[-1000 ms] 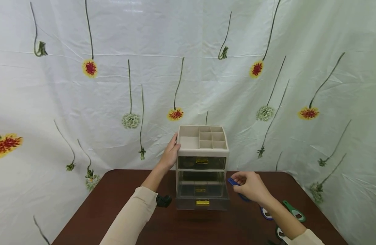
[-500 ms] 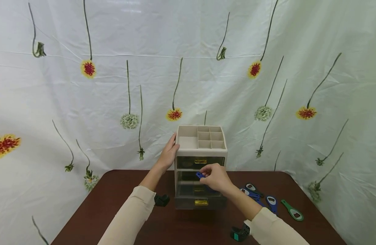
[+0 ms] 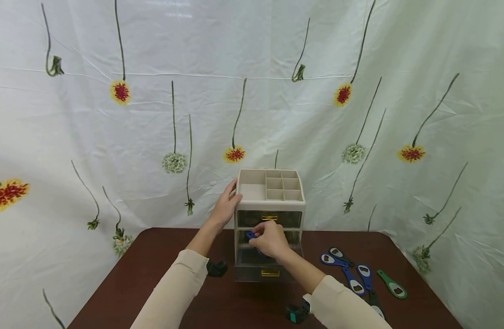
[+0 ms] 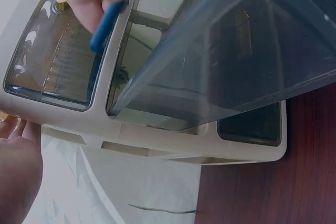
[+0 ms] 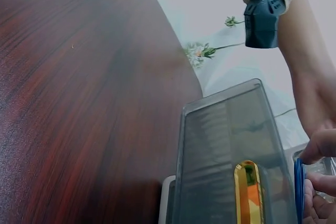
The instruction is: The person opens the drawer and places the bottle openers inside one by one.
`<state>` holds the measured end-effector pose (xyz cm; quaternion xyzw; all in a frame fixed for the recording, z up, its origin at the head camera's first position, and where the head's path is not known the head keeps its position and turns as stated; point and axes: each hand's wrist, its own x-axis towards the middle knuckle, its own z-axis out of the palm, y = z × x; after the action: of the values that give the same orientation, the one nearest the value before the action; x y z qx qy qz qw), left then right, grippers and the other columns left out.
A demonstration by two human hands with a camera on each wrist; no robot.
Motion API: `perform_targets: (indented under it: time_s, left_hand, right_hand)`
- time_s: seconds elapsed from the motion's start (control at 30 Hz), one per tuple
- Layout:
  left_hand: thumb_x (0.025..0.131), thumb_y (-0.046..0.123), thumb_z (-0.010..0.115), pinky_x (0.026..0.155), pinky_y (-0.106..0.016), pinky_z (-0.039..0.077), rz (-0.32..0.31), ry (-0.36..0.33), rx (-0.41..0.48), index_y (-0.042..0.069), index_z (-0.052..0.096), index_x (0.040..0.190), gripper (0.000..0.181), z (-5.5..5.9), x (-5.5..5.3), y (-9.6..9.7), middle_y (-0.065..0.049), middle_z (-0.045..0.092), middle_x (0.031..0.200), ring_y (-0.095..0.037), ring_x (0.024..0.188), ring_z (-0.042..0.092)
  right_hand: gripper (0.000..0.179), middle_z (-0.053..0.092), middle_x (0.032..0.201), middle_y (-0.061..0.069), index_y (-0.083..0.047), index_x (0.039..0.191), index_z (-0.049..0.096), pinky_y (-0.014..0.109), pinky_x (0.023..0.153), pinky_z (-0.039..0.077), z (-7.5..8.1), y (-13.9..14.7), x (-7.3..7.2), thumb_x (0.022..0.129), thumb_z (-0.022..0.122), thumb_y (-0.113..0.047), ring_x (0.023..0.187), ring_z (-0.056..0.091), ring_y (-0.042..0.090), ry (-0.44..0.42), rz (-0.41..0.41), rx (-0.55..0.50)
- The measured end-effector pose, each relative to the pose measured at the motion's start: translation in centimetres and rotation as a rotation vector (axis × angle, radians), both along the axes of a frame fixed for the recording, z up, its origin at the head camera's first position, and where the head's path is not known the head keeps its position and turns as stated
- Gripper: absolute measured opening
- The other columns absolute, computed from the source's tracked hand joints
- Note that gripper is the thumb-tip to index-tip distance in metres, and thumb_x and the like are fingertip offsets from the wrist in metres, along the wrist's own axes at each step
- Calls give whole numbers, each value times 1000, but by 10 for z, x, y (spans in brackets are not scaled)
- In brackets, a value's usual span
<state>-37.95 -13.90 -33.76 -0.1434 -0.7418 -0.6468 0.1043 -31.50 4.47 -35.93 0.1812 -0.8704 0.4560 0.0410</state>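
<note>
A cream desktop organizer (image 3: 270,205) stands on the table with its see-through middle drawer (image 3: 252,273) pulled out. My left hand (image 3: 226,208) rests against its left side near the top, fingers lying along the wall and the thumb by the front corner. Over the pulled-out drawer, my right hand (image 3: 270,238) pinches a blue bottle opener (image 3: 250,235) between thumb and fingers, its lower part hidden by the hand. In the left wrist view the blue opener (image 4: 107,24) hangs in front of the top drawer (image 4: 58,51). The right wrist view shows the opener (image 5: 299,187) edge-on behind the drawer front (image 5: 226,145).
On the dark red table (image 3: 153,274), several bottle openers lie right of the organizer: a green one (image 3: 391,284), a blue one (image 3: 364,274), another blue one (image 3: 352,281) and dark ones. A flowered cloth (image 3: 211,114) hangs behind.
My right hand has carried the blue bottle opener leftward from beside the organizer to over the pulled-out drawer. The left hand has stayed at the organizer's side.
</note>
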Motion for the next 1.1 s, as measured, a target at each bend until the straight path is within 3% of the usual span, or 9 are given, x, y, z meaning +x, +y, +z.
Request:
perform_targets:
  time_s: [0.23,0.5,0.8,1.1]
  left_hand:
    - [111,12,44,114,-58,34,-28,6,10,11,20,166,61,-2,-1,-1,-13,23,168,-35,151,29]
    - [110,12,45,114,-58,33,-27,-1,19,10,20,167,62,0,0,-2,-14,22,169,-35,151,28]
    - [110,14,46,117,-56,29,-6,2,-8,9,19,166,63,0,2,-7,-17,21,168,-36,151,27]
    - [110,17,48,117,-54,29,-27,7,-15,9,17,167,64,-1,-1,-4,-14,20,169,-34,152,26]
  right_hand:
    - [27,72,93,7,5,108,76,38,71,60,-5,-8,-1,87,83,-10,83,70,23,-39,-34,-22]
    - [32,71,96,2,-1,119,74,40,74,58,0,8,-1,92,80,-18,87,68,21,-77,13,-57]
    - [34,69,97,0,-2,122,74,41,76,57,10,43,10,92,81,-17,91,67,21,-64,29,-60]
    - [31,68,94,-3,-5,121,74,38,71,54,16,102,24,92,80,-14,87,65,17,-26,-74,-5]
